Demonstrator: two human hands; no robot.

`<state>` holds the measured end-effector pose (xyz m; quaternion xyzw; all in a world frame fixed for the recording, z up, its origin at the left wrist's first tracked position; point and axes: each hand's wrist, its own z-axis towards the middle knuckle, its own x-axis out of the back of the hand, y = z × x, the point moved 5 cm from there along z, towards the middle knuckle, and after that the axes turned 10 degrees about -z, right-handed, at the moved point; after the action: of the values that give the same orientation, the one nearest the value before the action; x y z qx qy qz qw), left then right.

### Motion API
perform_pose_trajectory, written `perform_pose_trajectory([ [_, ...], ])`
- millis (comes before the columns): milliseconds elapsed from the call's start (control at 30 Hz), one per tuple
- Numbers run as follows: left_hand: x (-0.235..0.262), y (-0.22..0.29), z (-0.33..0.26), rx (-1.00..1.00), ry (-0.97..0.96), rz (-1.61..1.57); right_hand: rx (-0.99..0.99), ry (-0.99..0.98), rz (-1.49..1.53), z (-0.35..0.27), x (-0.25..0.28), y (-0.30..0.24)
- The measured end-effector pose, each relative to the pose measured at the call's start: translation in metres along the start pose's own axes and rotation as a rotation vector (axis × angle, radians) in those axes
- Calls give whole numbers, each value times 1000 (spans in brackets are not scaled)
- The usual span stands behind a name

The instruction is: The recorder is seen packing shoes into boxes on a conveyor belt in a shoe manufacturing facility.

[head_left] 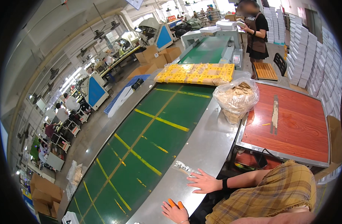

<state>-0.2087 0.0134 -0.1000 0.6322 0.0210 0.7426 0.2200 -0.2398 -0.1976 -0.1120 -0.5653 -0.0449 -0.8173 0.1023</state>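
My right hand (204, 181), a black band at its wrist, lies palm down with fingers spread on the grey metal side ledge (195, 149) of a conveyor. Closer to the lower edge, my left hand (175, 213) rests flat on the same ledge, fingers apart, with orange covers on two digits. Neither hand holds anything. Beside them runs the green conveyor belt (141, 138), marked with yellow cross stripes and one brown lengthwise line. A worn whitish patch (183, 167) on the ledge sits just beyond my right hand.
A clear plastic bag (236, 98) of small tan pieces stands at the corner of a red-brown wood-grain table (290, 127). Yellow tape covers a panel (195, 73) across the belt's far end. Beyond it a person (256, 33) stands near tall white stacks (297, 52). Cardboard boxes (46, 194) sit lower left.
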Motion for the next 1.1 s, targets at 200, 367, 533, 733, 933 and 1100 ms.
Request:
perform_pose_trajectory([
  [200,3,-2,-1,1,-3,-1,-2,-3,0,1,0,-4],
  [367,9,-3,-2,4,-14,-13,1,10,-7,1,2,-7],
  [533,8,-5,-1,72,-69,-1,-6,-48,-15,1,-1,-9],
  [733,-3,-24,-1,90,-29,-80,7,-41,-30,3,1,-14],
  [933,-6,-29,-1,93,-45,-112,-4,-1,-16,4,7,-17],
  [1100,-4,-29,-2,87,-43,-77,5,-8,-3,4,5,-19],
])
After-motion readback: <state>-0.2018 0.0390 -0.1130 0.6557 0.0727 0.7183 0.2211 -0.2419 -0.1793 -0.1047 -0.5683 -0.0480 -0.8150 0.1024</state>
